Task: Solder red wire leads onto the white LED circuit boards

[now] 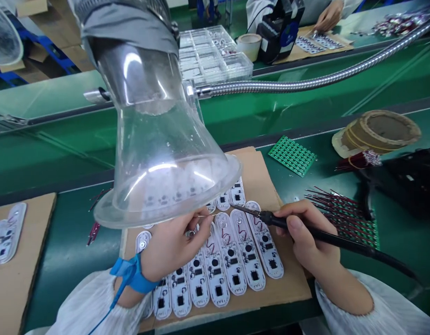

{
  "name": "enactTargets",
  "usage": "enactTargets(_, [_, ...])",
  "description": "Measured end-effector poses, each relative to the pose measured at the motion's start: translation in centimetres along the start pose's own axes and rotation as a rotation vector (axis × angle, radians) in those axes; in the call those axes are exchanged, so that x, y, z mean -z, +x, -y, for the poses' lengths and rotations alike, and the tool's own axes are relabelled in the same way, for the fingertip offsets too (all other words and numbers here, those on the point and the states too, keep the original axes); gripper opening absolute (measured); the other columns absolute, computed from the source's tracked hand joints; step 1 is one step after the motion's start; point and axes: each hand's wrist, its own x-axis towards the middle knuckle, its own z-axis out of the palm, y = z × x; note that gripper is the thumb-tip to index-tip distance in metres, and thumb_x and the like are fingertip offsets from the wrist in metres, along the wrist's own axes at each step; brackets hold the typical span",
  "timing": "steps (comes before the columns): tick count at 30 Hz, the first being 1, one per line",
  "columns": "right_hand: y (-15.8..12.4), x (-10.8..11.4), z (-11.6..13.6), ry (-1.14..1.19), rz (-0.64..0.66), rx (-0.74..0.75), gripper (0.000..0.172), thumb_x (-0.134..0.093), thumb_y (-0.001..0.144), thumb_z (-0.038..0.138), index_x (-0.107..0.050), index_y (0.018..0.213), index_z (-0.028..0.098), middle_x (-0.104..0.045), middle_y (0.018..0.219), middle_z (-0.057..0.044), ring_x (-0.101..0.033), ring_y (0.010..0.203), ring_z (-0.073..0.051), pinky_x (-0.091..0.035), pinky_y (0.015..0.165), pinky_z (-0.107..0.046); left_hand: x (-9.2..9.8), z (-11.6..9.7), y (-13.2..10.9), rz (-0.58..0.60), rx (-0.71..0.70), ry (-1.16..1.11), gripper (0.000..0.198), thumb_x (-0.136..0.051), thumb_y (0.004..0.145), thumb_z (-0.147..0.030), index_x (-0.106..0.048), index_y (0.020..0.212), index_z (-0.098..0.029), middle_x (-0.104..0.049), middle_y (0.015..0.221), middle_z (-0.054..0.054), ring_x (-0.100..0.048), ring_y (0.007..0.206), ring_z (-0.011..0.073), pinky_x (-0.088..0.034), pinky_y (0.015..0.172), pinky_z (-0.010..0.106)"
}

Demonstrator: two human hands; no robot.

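My right hand [312, 239] is wrapped round the black handle of a soldering iron [347, 244], whose thin metal tip points left over the circuit boards. My left hand [176, 244] pinches a thin solder wire [211, 215], its end reaching toward the iron tip; a gap seems to lie between them. A blue wrist strap [134, 273] circles my left wrist. Below both hands, several white rounded circuit boards [236, 263] with dark red wires lie in rows on a cardboard sheet [288, 286]. The left hand and the clear hood cover some of the boards.
A clear fume hood [166, 153] hangs low over the boards, on a flexible metal arm [288, 85]. Green panels [292, 156], red wires [323, 204] and a tape-wrapped roll [375, 132] stand right. More boards [12, 232] lie left. A co-worker's hand [329, 16] is across the bench.
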Motion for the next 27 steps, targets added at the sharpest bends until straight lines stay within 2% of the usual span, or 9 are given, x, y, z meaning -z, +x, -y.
enactTargets(15, [-0.21,0.06,-0.50,-0.035,0.065,0.006,0.024,-0.068,0.112,0.050,-0.077,0.103,0.030,-0.072,0.068,-0.001,-0.070,0.055,-0.021,-0.055,0.047,-0.031,-0.50,0.07,0.45,0.014,0.007,0.039,0.022,-0.055,0.114,-0.025,-0.057,0.092,-0.022,-0.048,0.069,-0.006,-0.045,0.052,0.0106,-0.036,0.047,0.021])
enactTargets(22, [-0.47,0.14,-0.83,-0.020,0.063,0.026,0.017,-0.070,0.112,0.044,-0.078,0.106,0.030,-0.073,0.070,0.000,-0.071,0.057,-0.020,-0.056,0.050,-0.030,-0.58,0.14,0.59,0.031,0.024,0.034,0.021,-0.053,0.115,-0.028,-0.059,0.096,-0.022,-0.045,0.067,-0.007,-0.045,0.050,0.0110,-0.035,0.047,0.023])
enactTargets(27, [-0.33,-0.04,-0.58,-0.017,0.040,0.016,0.021,-0.069,0.112,0.047,-0.077,0.105,0.029,-0.073,0.069,0.000,-0.071,0.056,-0.021,-0.057,0.049,-0.031,-0.49,0.05,0.60,0.031,0.021,0.026,0.024,-0.052,0.115,-0.027,-0.057,0.092,-0.023,-0.046,0.068,-0.007,-0.043,0.051,0.0107,-0.034,0.048,0.023])
